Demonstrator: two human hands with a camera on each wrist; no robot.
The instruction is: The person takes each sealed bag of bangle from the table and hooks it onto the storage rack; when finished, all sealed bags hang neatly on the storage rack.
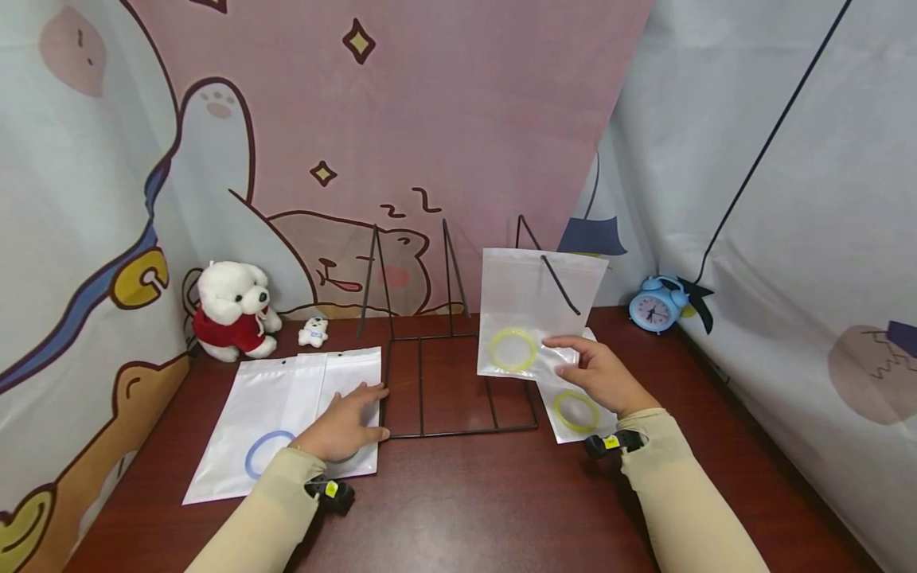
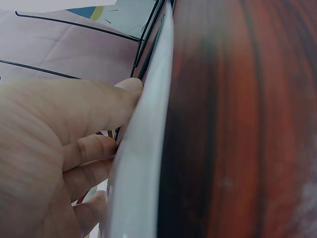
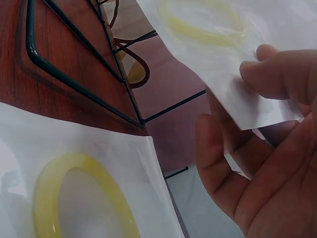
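Note:
My left hand (image 1: 344,426) rests with spread fingers on flat white zip bags (image 1: 251,406), its fingertips touching the left side of a black wire rack (image 1: 462,434). One of those bags shows a blue ring. A white bag with a yellow ring (image 1: 533,302) hangs on the rack's right prong, which comes out through its top. Its lower right corner lies between the thumb and fingers of my right hand (image 1: 605,378). The right wrist view shows the thumb (image 3: 270,74) on its front. Below lies another bag with a yellow ring (image 1: 573,402).
The rack's other upright prongs (image 1: 447,263) stand at the middle back. A white plush dog (image 1: 232,306) and a small dog figure (image 1: 313,332) sit at the back left. A blue alarm clock (image 1: 657,305) stands at the back right. Printed cloth encloses the brown table (image 1: 458,517).

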